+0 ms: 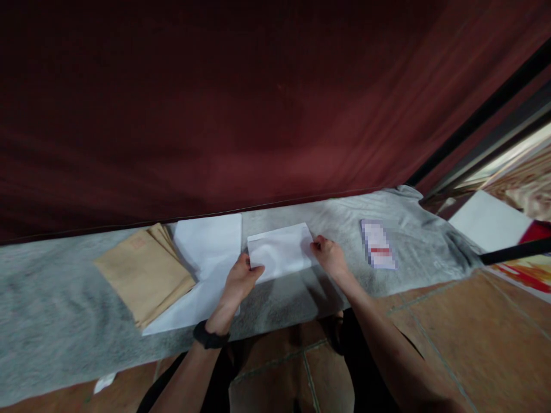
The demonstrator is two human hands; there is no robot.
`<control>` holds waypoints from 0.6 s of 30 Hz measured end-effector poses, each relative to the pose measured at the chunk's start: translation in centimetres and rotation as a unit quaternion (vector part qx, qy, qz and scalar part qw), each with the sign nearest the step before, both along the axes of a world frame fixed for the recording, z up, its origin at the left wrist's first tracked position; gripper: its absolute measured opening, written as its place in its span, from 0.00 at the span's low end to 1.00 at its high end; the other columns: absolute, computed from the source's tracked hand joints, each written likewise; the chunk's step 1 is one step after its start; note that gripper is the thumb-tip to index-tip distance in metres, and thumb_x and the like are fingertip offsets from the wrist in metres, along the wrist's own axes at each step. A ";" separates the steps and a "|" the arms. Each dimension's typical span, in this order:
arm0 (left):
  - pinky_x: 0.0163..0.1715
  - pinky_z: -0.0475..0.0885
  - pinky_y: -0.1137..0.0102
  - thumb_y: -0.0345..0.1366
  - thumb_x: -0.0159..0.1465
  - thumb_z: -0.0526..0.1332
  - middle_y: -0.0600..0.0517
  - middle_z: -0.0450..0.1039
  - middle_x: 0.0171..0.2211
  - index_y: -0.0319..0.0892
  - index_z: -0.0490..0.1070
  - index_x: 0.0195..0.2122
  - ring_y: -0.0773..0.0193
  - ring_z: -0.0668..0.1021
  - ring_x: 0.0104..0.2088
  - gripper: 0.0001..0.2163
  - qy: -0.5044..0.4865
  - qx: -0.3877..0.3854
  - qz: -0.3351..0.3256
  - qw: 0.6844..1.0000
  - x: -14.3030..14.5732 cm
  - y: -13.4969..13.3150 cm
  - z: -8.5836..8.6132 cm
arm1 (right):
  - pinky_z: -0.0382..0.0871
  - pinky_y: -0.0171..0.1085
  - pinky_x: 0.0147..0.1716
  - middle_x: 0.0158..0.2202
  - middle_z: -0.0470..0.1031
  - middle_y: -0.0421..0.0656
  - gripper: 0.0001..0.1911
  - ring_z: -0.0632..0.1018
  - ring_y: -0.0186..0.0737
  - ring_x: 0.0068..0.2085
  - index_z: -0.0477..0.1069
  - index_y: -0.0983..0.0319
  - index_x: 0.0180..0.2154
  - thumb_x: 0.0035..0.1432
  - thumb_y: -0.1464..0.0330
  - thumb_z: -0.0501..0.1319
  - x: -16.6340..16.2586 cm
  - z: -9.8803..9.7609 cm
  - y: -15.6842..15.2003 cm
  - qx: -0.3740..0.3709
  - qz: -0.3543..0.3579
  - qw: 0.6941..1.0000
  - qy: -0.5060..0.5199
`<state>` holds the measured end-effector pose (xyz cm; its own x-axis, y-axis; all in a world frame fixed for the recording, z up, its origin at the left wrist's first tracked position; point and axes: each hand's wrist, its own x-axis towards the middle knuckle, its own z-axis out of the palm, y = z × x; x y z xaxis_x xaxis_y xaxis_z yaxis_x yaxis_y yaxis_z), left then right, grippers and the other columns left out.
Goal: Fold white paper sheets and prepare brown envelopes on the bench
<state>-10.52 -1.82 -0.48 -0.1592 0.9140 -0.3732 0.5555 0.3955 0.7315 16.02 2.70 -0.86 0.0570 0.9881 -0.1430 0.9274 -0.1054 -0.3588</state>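
- The oblong, plain white paper sits between the bare left hand and the bare right hand, over the grey plush cloth — contact with it unclear.
- The left hand holds its left end, thumb on top.
- The right hand pinches its right edge, fingers curled.
- It looks straight-edged, softly shadowed — right end slightly farther away.

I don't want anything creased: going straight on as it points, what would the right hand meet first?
The right hand would first meet the white paper whose right edge it grips; past that, perhaps the dark red surface, though depth is unclear.
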 end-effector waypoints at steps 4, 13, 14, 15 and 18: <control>0.29 0.68 0.70 0.37 0.60 0.63 0.54 0.77 0.29 0.40 0.55 0.64 0.60 0.79 0.29 0.32 0.044 0.018 -0.008 0.999 0.0 0.2 0.1 | 0.69 0.36 0.37 0.39 0.83 0.49 0.14 0.83 0.46 0.42 0.75 0.60 0.46 0.70 0.65 0.53 -0.5 0.1 0.1 0.005 0.001 1.000 -0.021; 0.34 0.69 0.68 0.39 0.62 0.61 0.54 0.76 0.31 0.44 0.57 0.67 0.58 0.80 0.33 0.32 0.108 0.012 -0.042 0.993 -0.2 1.0 -0.5 | 0.68 0.38 0.40 0.40 0.81 0.50 0.13 0.82 0.45 0.40 0.71 0.62 0.48 0.72 0.66 0.50 -1.5 -0.2 0.1 0.040 -0.001 0.997 -0.068; 0.35 0.69 0.68 0.39 0.62 0.61 0.54 0.77 0.32 0.44 0.58 0.67 0.58 0.80 0.34 0.31 0.117 0.008 -0.042 0.992 -0.1 1.1 -0.4 | 0.67 0.38 0.42 0.40 0.81 0.51 0.12 0.82 0.46 0.41 0.70 0.62 0.48 0.72 0.66 0.50 -1.6 -0.3 0.1 0.044 0.001 0.996 -0.071; 0.35 0.69 0.68 0.39 0.62 0.61 0.53 0.77 0.33 0.44 0.58 0.67 0.57 0.80 0.34 0.31 0.126 0.004 -0.042 0.991 0.0 1.1 -0.2 | 0.67 0.39 0.43 0.41 0.80 0.51 0.12 0.81 0.46 0.42 0.69 0.63 0.48 0.73 0.66 0.50 -1.6 -0.4 0.0 0.049 0.004 0.996 -0.075; 0.37 0.70 0.67 0.39 0.62 0.60 0.52 0.78 0.35 0.44 0.58 0.66 0.56 0.80 0.36 0.30 0.146 -0.006 -0.040 0.988 0.3 1.1 0.4 | 0.65 0.42 0.48 0.43 0.79 0.53 0.13 0.79 0.49 0.45 0.69 0.64 0.50 0.73 0.66 0.50 -1.7 -0.6 -0.1 0.078 0.013 0.993 -0.086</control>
<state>-10.23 -0.68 -0.05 -0.1887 0.9241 -0.3323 0.7725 0.3486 0.5308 14.30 2.62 -1.42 0.0406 0.9989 0.0213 0.9781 -0.0354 -0.2050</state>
